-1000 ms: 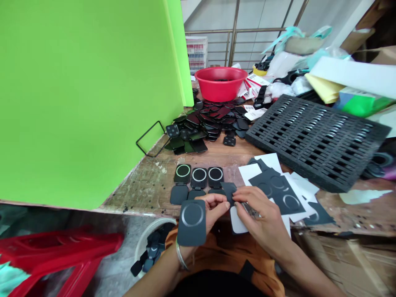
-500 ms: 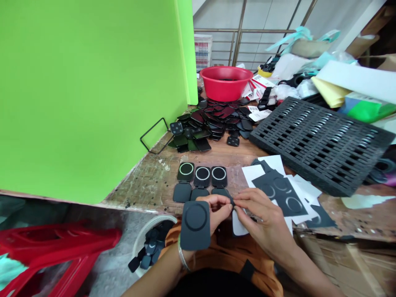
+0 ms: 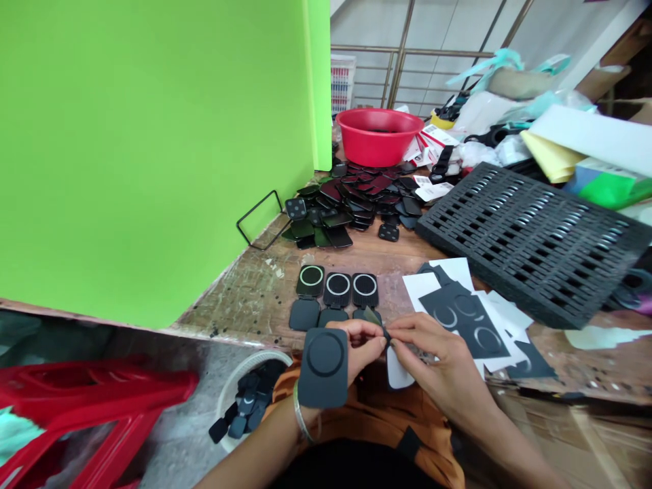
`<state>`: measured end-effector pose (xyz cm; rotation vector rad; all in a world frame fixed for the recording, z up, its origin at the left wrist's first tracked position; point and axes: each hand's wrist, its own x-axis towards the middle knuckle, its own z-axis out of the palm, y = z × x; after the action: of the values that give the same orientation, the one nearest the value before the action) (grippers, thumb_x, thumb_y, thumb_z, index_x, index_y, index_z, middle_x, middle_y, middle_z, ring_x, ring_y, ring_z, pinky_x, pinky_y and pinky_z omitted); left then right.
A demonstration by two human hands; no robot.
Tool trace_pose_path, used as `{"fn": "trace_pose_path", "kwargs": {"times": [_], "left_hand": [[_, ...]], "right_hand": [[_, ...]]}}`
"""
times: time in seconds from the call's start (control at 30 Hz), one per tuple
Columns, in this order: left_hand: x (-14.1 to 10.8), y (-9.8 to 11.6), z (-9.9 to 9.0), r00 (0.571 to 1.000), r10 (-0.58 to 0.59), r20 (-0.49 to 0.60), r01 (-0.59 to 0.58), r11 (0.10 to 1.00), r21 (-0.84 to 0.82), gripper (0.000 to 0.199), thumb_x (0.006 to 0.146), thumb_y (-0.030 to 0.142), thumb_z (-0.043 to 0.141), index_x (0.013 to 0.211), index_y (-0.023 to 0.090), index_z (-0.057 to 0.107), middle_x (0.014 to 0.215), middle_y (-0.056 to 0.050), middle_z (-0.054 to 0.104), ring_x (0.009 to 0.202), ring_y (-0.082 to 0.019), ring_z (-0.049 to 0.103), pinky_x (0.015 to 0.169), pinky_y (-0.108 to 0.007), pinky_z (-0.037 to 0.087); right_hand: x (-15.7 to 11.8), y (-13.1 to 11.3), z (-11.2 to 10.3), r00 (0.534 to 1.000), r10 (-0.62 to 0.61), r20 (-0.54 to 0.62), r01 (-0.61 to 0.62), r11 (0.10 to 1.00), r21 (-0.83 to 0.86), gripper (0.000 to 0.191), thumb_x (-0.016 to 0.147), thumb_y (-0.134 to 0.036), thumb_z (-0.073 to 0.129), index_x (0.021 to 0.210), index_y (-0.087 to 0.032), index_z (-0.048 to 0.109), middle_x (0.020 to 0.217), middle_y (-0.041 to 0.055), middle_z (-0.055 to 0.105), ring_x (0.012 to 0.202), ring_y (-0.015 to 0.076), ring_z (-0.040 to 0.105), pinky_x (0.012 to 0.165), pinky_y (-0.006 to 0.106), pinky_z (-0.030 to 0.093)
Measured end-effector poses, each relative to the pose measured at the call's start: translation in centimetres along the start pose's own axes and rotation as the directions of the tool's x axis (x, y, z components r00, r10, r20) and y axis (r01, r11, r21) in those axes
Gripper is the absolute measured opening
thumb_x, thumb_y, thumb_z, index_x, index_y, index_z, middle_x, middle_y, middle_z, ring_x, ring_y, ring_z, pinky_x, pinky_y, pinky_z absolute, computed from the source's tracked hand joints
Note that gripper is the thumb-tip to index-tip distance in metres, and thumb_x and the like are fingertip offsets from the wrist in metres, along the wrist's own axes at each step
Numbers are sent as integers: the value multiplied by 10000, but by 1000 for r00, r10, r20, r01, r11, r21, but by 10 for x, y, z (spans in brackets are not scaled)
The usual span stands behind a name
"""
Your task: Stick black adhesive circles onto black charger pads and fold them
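A dark rectangular pad with a ring outline (image 3: 322, 367) lies over the back of my left hand (image 3: 363, 345), whose fingers are pinched on a small dark piece (image 3: 386, 334). My right hand (image 3: 432, 346) meets it there, thumb and fingers pressed on the same piece. Below the fingertips hangs a flat piece with a white face (image 3: 398, 369); how it joins the dark piece is hidden. A thin greenish sliver (image 3: 372, 315) sticks up by the left fingertips. Just beyond, three hinged black units with pale rings (image 3: 337, 289) lie unfolded in a row.
Dark sheets with ring cutouts (image 3: 461, 319) and white papers lie right of my hands. Behind are a black slotted foam tray (image 3: 530, 238), a pile of black plates (image 3: 356, 197) and a red basin (image 3: 379, 139). A green panel (image 3: 153, 149) stands left; a white basket (image 3: 227, 401) sits below.
The view has shifted slightly, moving the table items a little to the right. My fingers stay together on the small piece, and the greenish sliver now shows more clearly above them.
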<state>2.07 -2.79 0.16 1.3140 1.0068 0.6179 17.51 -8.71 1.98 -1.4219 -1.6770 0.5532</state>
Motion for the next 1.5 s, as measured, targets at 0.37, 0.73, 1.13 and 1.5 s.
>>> {"fn": "trace_pose_path", "kwargs": {"times": [0.37, 0.73, 1.13, 1.5], "left_hand": [[0, 4, -2, 999, -40, -13, 39, 997, -66, 175, 695, 295, 672, 720, 125, 708, 597, -34, 639, 547, -135, 543, 538, -226, 410], [1, -9, -6, 999, 14, 52, -9, 994, -108, 155, 745, 288, 656, 784, 143, 697, 657, -22, 633, 595, -129, 538, 564, -222, 417], [-1, -20, -30, 991, -105, 77, 125, 936, -330, 155, 693, 262, 737, 790, 145, 705, 695, -9, 659, 627, -120, 588, 628, -232, 482], [15, -2, 19, 948, -144, 284, 245, 900, -360, 189, 729, 276, 735, 816, 115, 686, 746, -47, 672, 633, -123, 610, 608, -239, 524]], "right_hand": [[2, 1, 3, 997, 32, 73, -34, 999, 22, 227, 868, -148, 543, 989, -226, 718, 911, 73, 640, 866, 196, 606, 742, 331, 523], [6, -3, 2, 955, 271, 121, -288, 946, 148, 182, 873, -232, 539, 816, -195, 709, 845, 38, 668, 799, 176, 614, 716, 276, 481], [5, 94, -66, 621, 644, -446, -472, 762, 444, 199, 690, -359, 734, 780, -184, 703, 665, -3, 604, 583, 107, 493, 502, 207, 398], [-36, 51, -66, 683, 590, 431, -648, 217, 730, 174, 718, -309, 747, 807, -161, 723, 933, 78, 695, 837, 164, 634, 834, 311, 490]]}}
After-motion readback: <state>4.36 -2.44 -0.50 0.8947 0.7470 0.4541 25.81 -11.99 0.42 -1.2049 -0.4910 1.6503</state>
